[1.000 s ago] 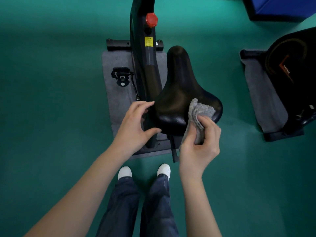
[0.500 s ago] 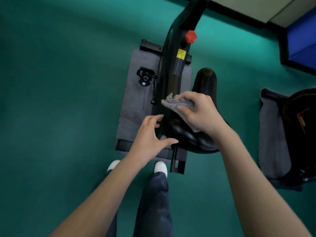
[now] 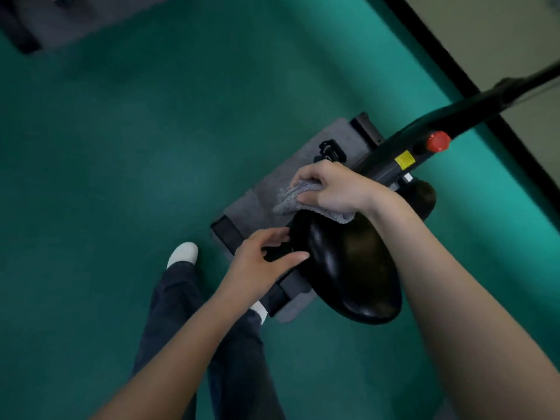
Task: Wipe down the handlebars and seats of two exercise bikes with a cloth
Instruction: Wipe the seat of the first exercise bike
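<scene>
A black glossy bike seat lies at centre right, its nose hidden behind my right forearm. My right hand grips a grey cloth and presses it on the seat's left side edge. My left hand has spread, slightly bent fingers touching the seat's near left rim, holding nothing. The bike's black frame with a red knob and a yellow label runs up to the right. The handlebars are out of view.
The bike stands on a grey mat over a green floor. A pedal sticks out beyond my right hand. Another grey mat lies at top left. A black-edged wall base crosses the top right. My legs and white shoes are below.
My view has swung left and tilted, so the bike now lies diagonally to the right. My right hand has carried the cloth across the seat to its left side edge. The left hand stays at the rim.
</scene>
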Available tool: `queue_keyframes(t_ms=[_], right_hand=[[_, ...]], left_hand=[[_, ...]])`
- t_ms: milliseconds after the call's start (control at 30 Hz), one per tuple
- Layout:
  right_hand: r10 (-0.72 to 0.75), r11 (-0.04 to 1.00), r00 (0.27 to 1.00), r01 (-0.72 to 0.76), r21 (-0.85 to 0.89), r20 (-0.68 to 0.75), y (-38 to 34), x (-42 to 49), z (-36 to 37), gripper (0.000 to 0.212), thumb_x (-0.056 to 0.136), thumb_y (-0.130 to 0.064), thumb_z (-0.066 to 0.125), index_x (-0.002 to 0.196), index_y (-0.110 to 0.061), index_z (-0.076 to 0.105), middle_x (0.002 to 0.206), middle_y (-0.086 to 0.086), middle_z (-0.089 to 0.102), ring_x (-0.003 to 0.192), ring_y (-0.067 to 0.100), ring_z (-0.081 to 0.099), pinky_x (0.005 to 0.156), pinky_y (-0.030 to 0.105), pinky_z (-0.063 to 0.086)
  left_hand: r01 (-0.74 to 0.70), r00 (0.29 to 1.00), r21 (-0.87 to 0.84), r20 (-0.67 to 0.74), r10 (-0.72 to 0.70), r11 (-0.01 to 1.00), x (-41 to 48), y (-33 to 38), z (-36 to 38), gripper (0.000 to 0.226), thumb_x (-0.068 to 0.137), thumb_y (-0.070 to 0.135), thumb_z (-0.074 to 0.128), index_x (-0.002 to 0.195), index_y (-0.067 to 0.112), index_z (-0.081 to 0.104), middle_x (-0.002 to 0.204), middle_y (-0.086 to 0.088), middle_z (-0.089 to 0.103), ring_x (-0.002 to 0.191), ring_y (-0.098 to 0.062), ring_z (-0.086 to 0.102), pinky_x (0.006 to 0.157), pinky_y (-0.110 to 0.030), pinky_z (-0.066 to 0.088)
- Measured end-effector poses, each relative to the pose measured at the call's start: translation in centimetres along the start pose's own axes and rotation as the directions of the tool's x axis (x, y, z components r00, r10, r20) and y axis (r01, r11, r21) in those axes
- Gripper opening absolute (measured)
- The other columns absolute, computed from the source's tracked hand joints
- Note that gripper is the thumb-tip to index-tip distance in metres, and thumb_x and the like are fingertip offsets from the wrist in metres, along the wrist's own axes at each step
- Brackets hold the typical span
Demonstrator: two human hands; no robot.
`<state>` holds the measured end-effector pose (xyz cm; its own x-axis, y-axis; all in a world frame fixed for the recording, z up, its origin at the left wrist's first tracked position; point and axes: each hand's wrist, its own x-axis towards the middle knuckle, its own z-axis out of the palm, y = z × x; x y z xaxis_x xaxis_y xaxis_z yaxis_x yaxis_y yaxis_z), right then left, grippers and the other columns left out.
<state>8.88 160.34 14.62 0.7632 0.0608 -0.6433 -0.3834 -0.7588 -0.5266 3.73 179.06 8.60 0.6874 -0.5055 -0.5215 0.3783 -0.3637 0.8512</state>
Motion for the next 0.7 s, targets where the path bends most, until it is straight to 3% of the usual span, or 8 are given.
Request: queue_keyframes(t_ms=[67,167,300,433,567,700], right_hand=[[-0.036,0.996,0.995,0.044,-0.082,0.095,-0.9,0.5,0.1,0.014,0.088,-0.018,0.059,0.089,-0.032,0.061,0.094,-0.004,0.065,0.092,0.015,0.061,0.079,0.032,0.049],[-0.07,0.963,0.977,0.119,-0.243,0.202,-2.3,1.1,1.0,0.014,0.086,-0.016,0.059,0.085,-0.031,0.06,0.089,-0.004,0.065,0.089,0.018,0.061,0.076,0.033,0.051],[-0.104,0.904,0.953,0.21,-0.372,0.286,-3.2,0.9,2.3,0.015,0.087,-0.013,0.058,0.092,-0.026,0.062,0.083,-0.002,0.063,0.08,0.027,0.065,0.074,0.044,0.055],[-0.137,0.853,0.909,0.31,-0.419,0.392,-3.8,0.5,2.8,0.018,0.085,-0.011,0.061,0.098,-0.024,0.067,0.087,-0.003,0.067,0.084,0.018,0.063,0.076,0.033,0.052],[-0.141,0.852,0.914,0.308,-0.423,0.381,-3.4,1.1,2.3,0.016,0.087,-0.016,0.063,0.101,-0.022,0.067,0.094,-0.002,0.067,0.094,0.017,0.06,0.084,0.033,0.049],[-0.136,0.899,0.962,0.22,-0.379,0.235,-1.9,1.6,1.2,0.015,0.089,-0.018,0.063,0.102,-0.023,0.066,0.103,0.003,0.068,0.101,0.018,0.06,0.089,0.035,0.048]], left_hand=[[0.008,0.999,-0.054,-0.052,-0.011,0.999,-0.9,0.0,1.0,0.056,0.05,0.06,0.069,0.101,0.04,0.058,0.107,0.012,0.063,0.101,0.006,0.056,0.082,-0.006,0.039],[0.038,0.99,-0.092,-0.13,-0.049,0.995,-2.0,-0.6,2.6,0.069,0.049,0.063,0.072,0.109,0.031,0.062,0.108,0.011,0.063,0.102,0.005,0.054,0.087,-0.011,0.041],[0.046,0.971,-0.124,-0.227,-0.073,0.991,-2.9,-1.1,4.7,0.058,0.06,0.054,0.079,0.109,0.026,0.066,0.108,0.01,0.06,0.109,-0.01,0.054,0.1,-0.035,0.042],[0.045,0.95,-0.205,-0.293,-0.105,0.978,-3.4,-1.1,5.7,0.054,0.063,0.049,0.079,0.108,0.022,0.067,0.107,0.008,0.061,0.109,-0.011,0.052,0.1,-0.037,0.04],[0.045,0.938,-0.25,-0.322,-0.127,0.967,-3.6,-1.1,6.2,0.051,0.066,0.046,0.08,0.11,0.025,0.066,0.102,0.011,0.061,0.107,-0.01,0.052,0.101,-0.039,0.038],[0.035,0.941,-0.253,-0.316,-0.117,0.967,-3.5,-0.9,6.3,0.058,0.062,0.047,0.081,0.112,0.023,0.064,0.103,0.01,0.06,0.104,-0.009,0.055,0.099,-0.038,0.041]])
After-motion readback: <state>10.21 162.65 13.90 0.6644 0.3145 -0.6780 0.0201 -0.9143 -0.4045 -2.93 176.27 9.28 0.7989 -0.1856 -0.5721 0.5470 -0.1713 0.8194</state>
